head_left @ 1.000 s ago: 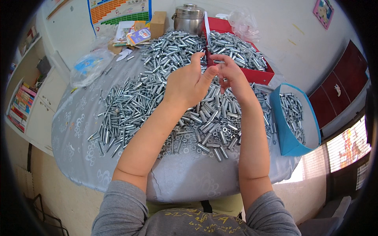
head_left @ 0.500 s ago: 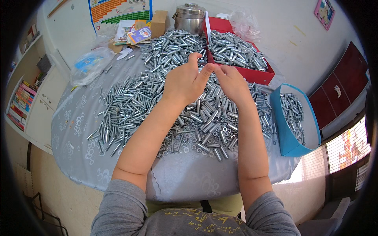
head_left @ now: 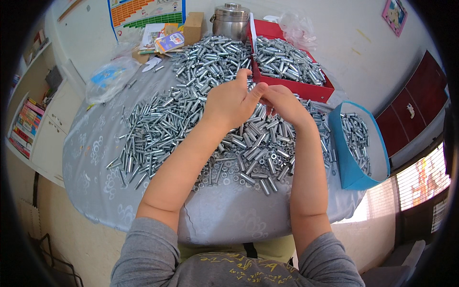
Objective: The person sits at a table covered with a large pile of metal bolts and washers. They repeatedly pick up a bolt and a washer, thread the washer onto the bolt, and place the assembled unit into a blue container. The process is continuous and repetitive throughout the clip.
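Left hand [head_left: 232, 103] and right hand [head_left: 287, 105] bunched together at the fingertips, above the table [head_left: 95, 167]; cannot tell what they pinch | 6 o'clock: metal sleeves [head_left: 264, 186], washers [head_left: 225, 182], loose | 8 o'clock: slim bolts [head_left: 143, 148], many unboxed | 1 o'clock: red box [head_left: 311, 92], heaped with metal pieces [head_left: 282, 62] | 4 o'clock: blue bin [head_left: 348, 165], partly filled

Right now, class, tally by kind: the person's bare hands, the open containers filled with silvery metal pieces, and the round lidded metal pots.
Bare left hand and bare right hand: 2
Open red rectangular box and open blue bin: 2
Round lidded silvery metal pot: 1
Total: 5
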`<state>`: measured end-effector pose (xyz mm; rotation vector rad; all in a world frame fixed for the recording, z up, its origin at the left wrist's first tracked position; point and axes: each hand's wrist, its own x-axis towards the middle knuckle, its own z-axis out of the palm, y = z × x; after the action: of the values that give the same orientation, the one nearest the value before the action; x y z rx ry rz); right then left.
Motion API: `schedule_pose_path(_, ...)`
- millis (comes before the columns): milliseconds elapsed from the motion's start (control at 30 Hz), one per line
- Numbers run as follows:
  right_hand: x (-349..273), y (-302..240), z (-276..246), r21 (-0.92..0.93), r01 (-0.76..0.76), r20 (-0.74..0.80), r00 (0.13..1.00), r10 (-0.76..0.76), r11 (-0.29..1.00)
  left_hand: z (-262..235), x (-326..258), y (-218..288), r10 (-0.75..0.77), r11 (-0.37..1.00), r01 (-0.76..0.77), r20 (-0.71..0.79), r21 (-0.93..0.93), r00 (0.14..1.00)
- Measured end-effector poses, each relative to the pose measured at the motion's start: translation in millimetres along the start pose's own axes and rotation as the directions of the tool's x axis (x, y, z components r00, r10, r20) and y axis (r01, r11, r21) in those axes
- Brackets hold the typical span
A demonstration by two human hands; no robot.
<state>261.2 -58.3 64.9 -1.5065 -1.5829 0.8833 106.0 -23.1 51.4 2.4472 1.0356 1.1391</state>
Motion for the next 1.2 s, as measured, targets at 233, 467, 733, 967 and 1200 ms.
schedule_pose_path(233,0.3,5.1,-12.1,-0.041,-0.038,-0.152,0.988,0.031,0.998,-9.5,3.7,-4.7,-0.066,0.997,0.065,0.025,0.039,0.998)
schedule_pose_path(467,9.5,10.3,6.2,0.148,0.239,-0.054,0.971,-0.233,0.960,-4.8,2.7,-1.7,-0.015,1.000,0.015,0.010,0.005,1.000)
schedule_pose_path(733,7.6,8.4,1.8,0.051,0.084,0.089,0.992,-0.088,0.995,-10.4,1.6,0.0,-0.029,0.999,0.028,0.036,0.019,0.999)
schedule_pose_path(967,-1.6,27.8,-37.0,-0.278,-0.230,-0.057,0.973,0.223,0.933,-21.5,12.7,-31.8,-0.231,0.966,0.216,0.100,0.142,0.968)
schedule_pose_path(1200,3.2,56.9,-25.7,-0.596,-0.164,-0.173,0.982,0.074,0.786,6.4,4.5,-30.6,-0.263,0.954,0.215,0.241,0.209,0.934)
